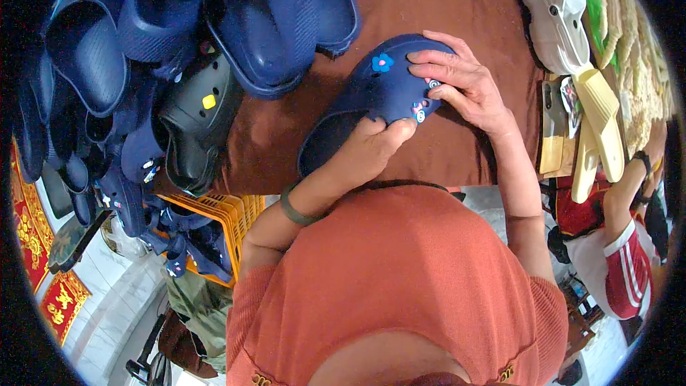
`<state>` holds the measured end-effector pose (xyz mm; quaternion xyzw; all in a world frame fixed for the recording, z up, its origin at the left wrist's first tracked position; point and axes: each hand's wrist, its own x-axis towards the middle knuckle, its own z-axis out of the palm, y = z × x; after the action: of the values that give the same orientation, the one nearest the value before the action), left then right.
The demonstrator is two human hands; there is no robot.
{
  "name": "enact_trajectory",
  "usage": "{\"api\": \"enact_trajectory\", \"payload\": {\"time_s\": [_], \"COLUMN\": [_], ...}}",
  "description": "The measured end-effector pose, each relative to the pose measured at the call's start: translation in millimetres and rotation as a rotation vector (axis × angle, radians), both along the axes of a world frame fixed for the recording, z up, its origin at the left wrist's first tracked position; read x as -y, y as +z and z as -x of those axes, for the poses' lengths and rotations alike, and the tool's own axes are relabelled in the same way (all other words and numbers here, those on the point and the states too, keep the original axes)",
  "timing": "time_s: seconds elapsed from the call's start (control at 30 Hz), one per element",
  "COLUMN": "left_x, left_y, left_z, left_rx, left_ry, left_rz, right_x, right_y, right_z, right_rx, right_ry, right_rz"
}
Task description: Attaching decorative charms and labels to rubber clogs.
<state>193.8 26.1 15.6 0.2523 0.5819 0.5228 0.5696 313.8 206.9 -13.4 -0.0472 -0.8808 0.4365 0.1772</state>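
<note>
Navy-blue moulded clog (396, 82) sits over the brown cloth (486, 11) of the work surface, directly in front of the person and between both hands. Long axis: diagonal, from the heel at lower left to the rounded toe at upper right. The toe points away from the person and to the right; the foot opening faces up, toward the lower left.

Left hand (375, 144): clamped on the clog at the front edge of the foot opening, thumb on the upper beside a charm cluster (419, 111). The other fingers pass into the opening and are largely hidden. Right hand (464, 86): clasped over the toe end, fingers slightly apart and curved across the upper, thumb near a small round charm (434, 83). A blue flower charm (382, 63) on the upper is fully visible.

Hard to make out: the clog's sole and far toe edge, covered by the hand or turned from view; the dark interior; detail of the charms near the thumbs. Stacked blue clogs (264, 28) at upper left are cut off by the frame's top edge. A black clog (200, 118) lies near them, its heel toward the person.
</note>
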Motion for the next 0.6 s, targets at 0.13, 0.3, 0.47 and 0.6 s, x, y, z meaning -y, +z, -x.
{"api": "enact_trajectory", "payload": {"time_s": [0.13,0.3,0.47,0.6], "left_x": [8.8,3.6,10.5,6.4], "left_y": [-14.9,10.2,-9.4,-8.4], "left_z": [5.7,5.2,5.6,-0.7], "left_rx": [-0.486,-0.375,-0.482,-0.628], "left_ry": [-0.175,-0.167,-0.202,-0.018], "left_rz": [-0.225,0.033,0.043,-0.302], "right_x": [6.8,15.6,18.8,13.1], "right_y": [2.1,-7.5,-4.8,1.6], "right_z": [2.4,3.6,6.1,4.9], "right_rx": [-0.059,-0.130,-0.157,-0.059], "right_ry": [-0.071,-0.163,-0.207,-0.126], "right_rz": [-0.103,-0.098,-0.059,-0.032]}}
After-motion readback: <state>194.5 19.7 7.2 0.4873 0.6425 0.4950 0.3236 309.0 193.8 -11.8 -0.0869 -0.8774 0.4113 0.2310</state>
